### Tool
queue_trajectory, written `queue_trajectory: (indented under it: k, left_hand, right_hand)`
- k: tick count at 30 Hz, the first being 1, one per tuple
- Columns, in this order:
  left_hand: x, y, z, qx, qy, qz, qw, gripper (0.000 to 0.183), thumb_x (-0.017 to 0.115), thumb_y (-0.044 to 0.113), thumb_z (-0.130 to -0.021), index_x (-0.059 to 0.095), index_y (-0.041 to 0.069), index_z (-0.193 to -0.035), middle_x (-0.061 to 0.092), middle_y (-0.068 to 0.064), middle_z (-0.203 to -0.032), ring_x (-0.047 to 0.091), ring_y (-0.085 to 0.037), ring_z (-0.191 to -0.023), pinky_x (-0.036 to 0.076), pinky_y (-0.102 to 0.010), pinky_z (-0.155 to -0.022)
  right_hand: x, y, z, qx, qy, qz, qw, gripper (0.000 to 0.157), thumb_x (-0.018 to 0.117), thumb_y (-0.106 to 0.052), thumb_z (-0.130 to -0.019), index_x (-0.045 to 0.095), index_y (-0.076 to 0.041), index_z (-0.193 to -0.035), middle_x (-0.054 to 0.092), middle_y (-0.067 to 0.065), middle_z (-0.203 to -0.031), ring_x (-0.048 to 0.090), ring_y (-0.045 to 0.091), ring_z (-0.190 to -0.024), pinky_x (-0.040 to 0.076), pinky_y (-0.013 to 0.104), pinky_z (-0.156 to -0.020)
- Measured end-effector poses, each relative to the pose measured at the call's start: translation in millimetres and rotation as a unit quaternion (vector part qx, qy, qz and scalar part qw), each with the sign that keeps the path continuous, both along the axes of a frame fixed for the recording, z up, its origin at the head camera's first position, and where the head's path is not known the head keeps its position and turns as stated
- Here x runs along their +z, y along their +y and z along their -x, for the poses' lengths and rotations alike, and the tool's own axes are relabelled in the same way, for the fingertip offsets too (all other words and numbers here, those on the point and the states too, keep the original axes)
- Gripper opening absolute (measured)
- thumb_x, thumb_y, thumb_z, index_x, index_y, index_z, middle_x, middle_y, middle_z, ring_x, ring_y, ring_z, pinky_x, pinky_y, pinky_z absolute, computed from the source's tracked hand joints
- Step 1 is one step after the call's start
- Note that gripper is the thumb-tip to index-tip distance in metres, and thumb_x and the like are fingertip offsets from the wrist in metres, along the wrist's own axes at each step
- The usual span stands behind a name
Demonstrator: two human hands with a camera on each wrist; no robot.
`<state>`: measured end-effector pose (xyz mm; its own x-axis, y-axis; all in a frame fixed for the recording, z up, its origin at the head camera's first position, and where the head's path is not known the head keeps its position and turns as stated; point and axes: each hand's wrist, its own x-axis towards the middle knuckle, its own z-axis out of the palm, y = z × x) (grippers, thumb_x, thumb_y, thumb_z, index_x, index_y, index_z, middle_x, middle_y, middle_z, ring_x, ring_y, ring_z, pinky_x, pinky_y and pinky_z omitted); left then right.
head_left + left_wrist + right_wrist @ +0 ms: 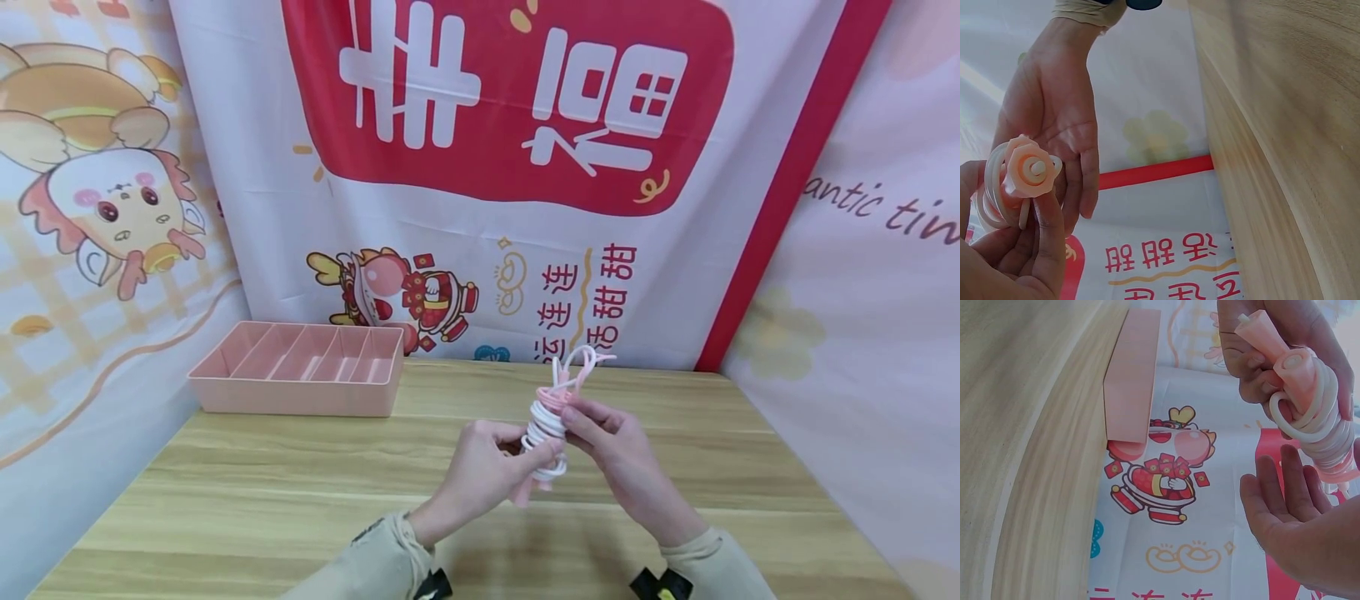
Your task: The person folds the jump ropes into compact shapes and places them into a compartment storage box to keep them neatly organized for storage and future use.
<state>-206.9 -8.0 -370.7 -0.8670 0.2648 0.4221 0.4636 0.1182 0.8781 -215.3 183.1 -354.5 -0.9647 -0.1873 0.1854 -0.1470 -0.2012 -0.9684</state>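
A jump rope (546,427) with pink handles and white cord is held up over the table in the head view. Its cord is wound in coils around the two handles, with a pink band and loose loops at the top. My left hand (483,467) grips the lower part of the bundle, thumb across the coils. At the upper end, the thumb and fingers of my right hand (622,454) pinch it near the pink band. Both pink handle ends (1294,365) point out of the coils in the right wrist view. One pink handle end (1027,169) faces the left wrist camera.
A pink divided tray (296,398) stands at the back left of the wooden table (300,483). Behind the table hangs a printed red and white cloth (247,208), and patterned cloths cover both sides.
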Motion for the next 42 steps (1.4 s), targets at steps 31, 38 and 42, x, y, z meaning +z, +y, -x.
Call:
queue_trajectory:
  k: [31,38,42]
  left_hand:
    - [3.6,5,0.2,0.018,0.006,-0.025,0.9995,0.024,0.079,0.037,-0.084,0.079,0.013,-0.089,0.071,0.008,-0.073,0.065,-0.012,-0.061,0.052,-0.026,-0.050]
    - [5.2,4,2.9,0.011,-0.009,-0.030,0.9994,0.024,0.079,0.037,-0.084,0.079,0.013,-0.089,0.072,0.005,-0.075,0.067,-0.015,-0.062,0.052,-0.026,-0.050]
    - [5.2,-3,7.5,0.018,-0.018,-0.029,0.9993,0.023,0.079,0.036,-0.084,0.079,0.013,-0.087,0.072,0.004,-0.074,0.067,-0.017,-0.059,0.047,-0.024,-0.045]
  right_hand:
    - [4.0,11,-2.6,-0.005,0.015,-0.005,1.000,0.018,0.063,-0.011,-0.098,0.065,0.003,-0.109,0.069,0.014,-0.107,0.067,0.027,-0.100,0.048,0.039,-0.095]
    - [5.7,11,-2.1,-0.008,0.010,-0.004,1.000,0.030,0.066,-0.016,-0.096,0.062,0.009,-0.114,0.068,0.017,-0.111,0.065,0.030,-0.104,0.047,0.042,-0.096]
    - [6.8,11,-1.0,-0.004,0.005,-0.008,1.000,0.039,0.069,-0.022,-0.095,0.061,0.010,-0.116,0.066,0.020,-0.114,0.063,0.031,-0.107,0.046,0.045,-0.097]
